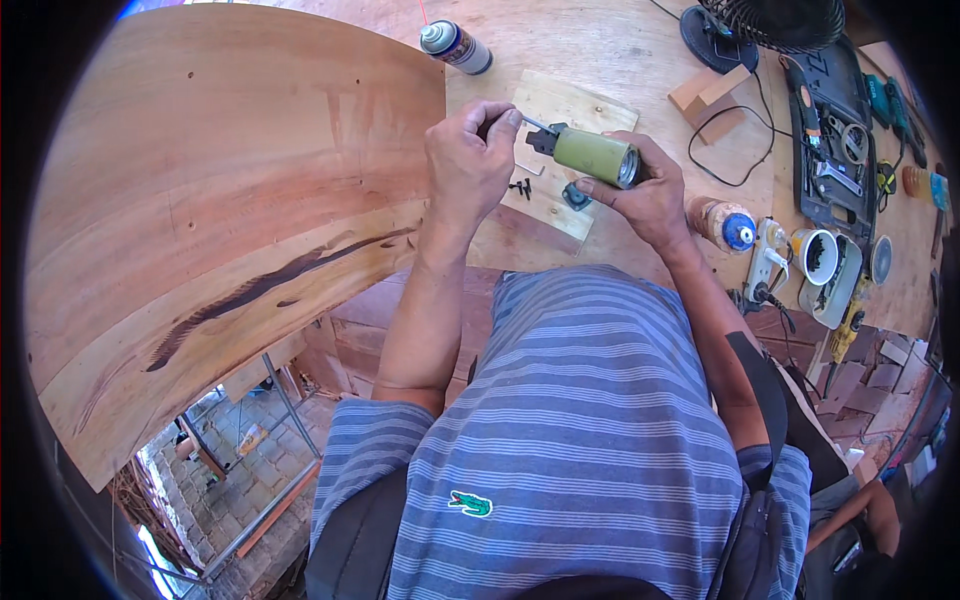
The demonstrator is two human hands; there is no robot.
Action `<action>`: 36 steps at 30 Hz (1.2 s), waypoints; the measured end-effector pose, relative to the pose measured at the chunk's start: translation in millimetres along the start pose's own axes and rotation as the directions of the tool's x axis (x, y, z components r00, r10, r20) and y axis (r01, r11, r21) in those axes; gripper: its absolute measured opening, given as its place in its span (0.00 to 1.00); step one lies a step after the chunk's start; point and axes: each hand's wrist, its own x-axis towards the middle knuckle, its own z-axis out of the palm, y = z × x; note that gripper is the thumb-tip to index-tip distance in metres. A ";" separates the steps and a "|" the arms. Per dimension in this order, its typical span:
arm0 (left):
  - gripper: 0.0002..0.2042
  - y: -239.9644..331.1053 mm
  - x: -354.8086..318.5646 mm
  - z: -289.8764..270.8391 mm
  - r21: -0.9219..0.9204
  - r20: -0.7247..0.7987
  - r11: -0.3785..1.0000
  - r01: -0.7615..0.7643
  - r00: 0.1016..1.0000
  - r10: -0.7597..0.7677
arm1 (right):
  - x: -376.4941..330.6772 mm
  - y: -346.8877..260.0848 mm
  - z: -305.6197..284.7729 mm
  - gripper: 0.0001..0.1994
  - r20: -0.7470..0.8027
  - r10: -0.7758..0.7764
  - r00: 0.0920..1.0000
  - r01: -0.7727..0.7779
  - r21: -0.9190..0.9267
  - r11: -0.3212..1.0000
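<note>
My right hand (655, 195) is wrapped round a green cylindrical housing (588, 152), which lies nearly level with its open end to the right. A dark fitting (543, 140) sits on its left end. Between thumb and finger, my left hand (472, 155) pinches a thin metal rod (535, 123) whose tip meets or lies close to that fitting. Several small black screws (522, 188) rest on the pale wooden board (555, 222) beneath, beside a thin bent metal key (530, 168). A dark grey moulded part (576, 196) is just below the housing.
A large plywood panel (250, 130) rises along the left. Behind stand a spray can (457, 48) and, farther right, wood blocks (712, 100). To the right are a bottle (722, 224), power strip (765, 258), white cup (815, 256), loose cable and open toolbox (835, 150).
</note>
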 end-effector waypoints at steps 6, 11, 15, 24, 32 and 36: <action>0.11 6.0 -6.0 2.7 0.109 -0.034 0.990 0.087 0.996 -0.084 | -0.6 -5.3 3.5 0.28 -0.035 -0.044 0.998 0.040 -0.100 0.994; 0.12 0.8 0.8 -0.6 -0.077 0.033 0.951 0.299 0.954 -0.297 | -0.2 -13.3 6.5 0.27 -0.052 -0.115 0.992 0.099 -0.247 0.964; 0.11 1.2 0.9 -4.2 -0.208 0.090 0.893 0.398 0.917 -0.388 | 0.7 -18.1 10.5 0.28 -0.067 -0.192 0.979 0.153 -0.379 0.913; 0.06 -21.4 6.2 -16.2 -0.115 0.177 0.993 -0.004 0.984 0.024 | 3.3 -19.0 1.5 0.28 -0.005 -0.166 0.986 0.158 -0.290 0.944; 0.06 5.0 10.9 -37.3 0.012 0.256 0.957 -0.291 0.926 0.279 | 2.7 -23.1 -3.1 0.27 0.087 0.022 0.996 -0.021 -0.004 1.000; 0.05 7.5 15.7 -41.0 -0.146 0.281 0.953 -0.267 0.912 0.298 | 5.6 -23.0 -8.0 0.28 0.135 0.032 0.990 -0.046 0.097 0.994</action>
